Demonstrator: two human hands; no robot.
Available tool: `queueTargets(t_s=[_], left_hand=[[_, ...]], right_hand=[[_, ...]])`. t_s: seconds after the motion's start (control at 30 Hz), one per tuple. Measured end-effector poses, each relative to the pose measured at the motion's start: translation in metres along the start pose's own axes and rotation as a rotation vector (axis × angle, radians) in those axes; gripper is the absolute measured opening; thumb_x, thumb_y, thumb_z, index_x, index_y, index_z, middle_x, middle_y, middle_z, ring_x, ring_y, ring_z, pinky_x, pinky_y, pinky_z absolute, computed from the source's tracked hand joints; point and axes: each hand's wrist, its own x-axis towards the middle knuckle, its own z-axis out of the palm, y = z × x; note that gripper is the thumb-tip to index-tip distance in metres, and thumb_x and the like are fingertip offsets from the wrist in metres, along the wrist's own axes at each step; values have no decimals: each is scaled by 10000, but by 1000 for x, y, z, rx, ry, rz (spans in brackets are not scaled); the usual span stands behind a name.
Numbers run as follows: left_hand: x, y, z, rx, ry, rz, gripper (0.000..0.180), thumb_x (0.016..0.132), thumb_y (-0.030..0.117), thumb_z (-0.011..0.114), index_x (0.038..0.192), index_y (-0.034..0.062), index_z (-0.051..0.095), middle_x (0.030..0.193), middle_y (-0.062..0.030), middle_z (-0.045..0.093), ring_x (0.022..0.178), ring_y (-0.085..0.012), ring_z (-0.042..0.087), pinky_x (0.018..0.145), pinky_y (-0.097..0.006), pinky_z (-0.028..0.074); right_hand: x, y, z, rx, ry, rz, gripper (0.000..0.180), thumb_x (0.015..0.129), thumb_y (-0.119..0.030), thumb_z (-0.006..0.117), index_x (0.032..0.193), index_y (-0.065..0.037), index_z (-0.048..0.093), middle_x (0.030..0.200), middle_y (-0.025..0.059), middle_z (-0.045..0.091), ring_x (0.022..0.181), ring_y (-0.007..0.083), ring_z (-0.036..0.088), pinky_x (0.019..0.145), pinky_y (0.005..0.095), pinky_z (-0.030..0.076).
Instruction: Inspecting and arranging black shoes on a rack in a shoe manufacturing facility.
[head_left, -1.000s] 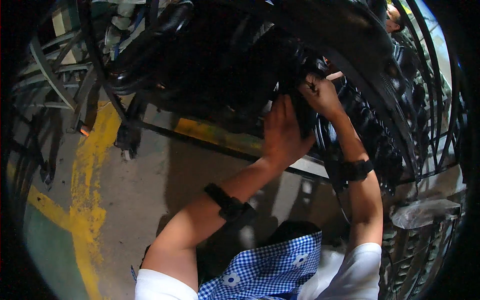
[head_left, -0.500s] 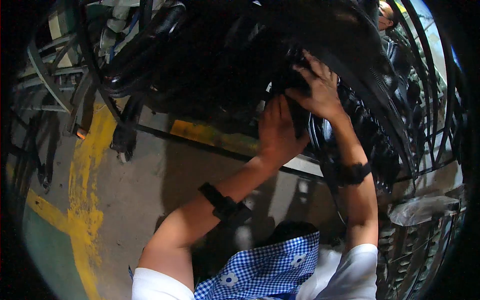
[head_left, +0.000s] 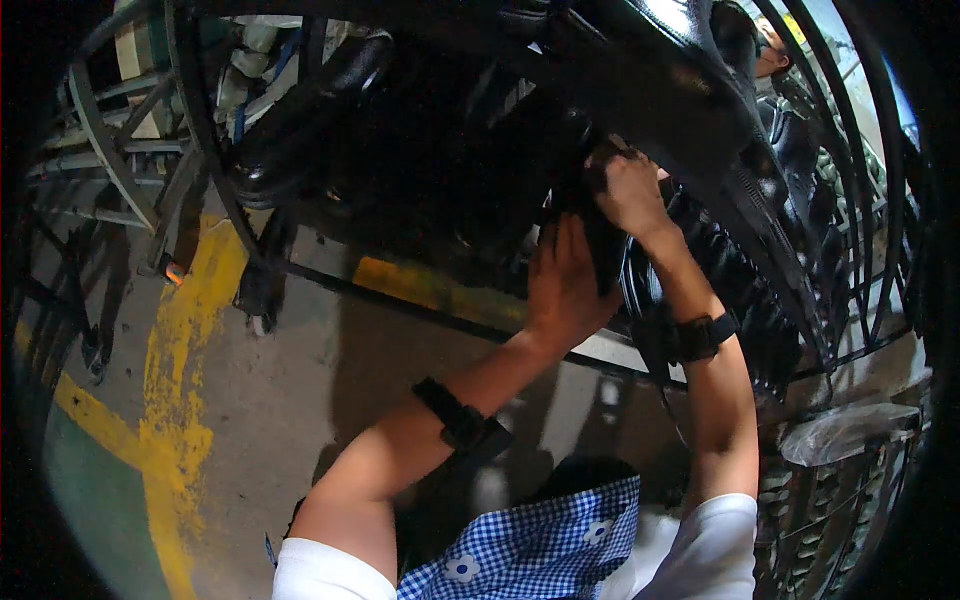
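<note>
My left hand [head_left: 565,285] lies flat, fingers spread, against a black part [head_left: 600,245] under the dark machine frame [head_left: 690,110]. My right hand [head_left: 630,190] curls closed around that part's upper end, above the yellow-marked floor [head_left: 180,340].

My feed is dim overall, with heavy black vignetting round the fisheye rim. The brightest patch sits at the upper right of the frame, where daylight washes out to pale blue-white. A glossy highlight streaks the black curved panel [head_left: 690,90] at top centre. The dark machinery [head_left: 450,170] in the upper middle swallows detail into near-black. On the concrete floor [head_left: 300,380], lower left, soft shadows fall. Straight bars bow strongly towards the edges, and the margins look soft.
</note>
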Motion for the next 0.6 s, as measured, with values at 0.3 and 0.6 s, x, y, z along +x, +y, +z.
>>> queueTargets(t_s=[0.3, 0.6], left_hand=[[0, 8, 4, -74, -38, -31, 867, 670, 318, 696, 1286, -102, 254, 1291, -242, 355, 1172, -378, 391, 943, -427, 393], [52, -16, -86, 90, -48, 65, 552, 773, 339, 590, 1122, -71, 469, 1145, -230, 462, 986, -385, 491, 792, -464, 454]], right_hand=[[5, 60, 28, 194, 479, 105, 170, 787, -201, 603, 882, -62, 628, 886, 166, 622, 862, 305, 594, 733, 362, 454], [-25, -20, 19, 87, 82, 81, 266, 727, -260, 621, 966, -153, 666, 1148, 69, 578, 1241, 277, 349, 1060, 514, 127]])
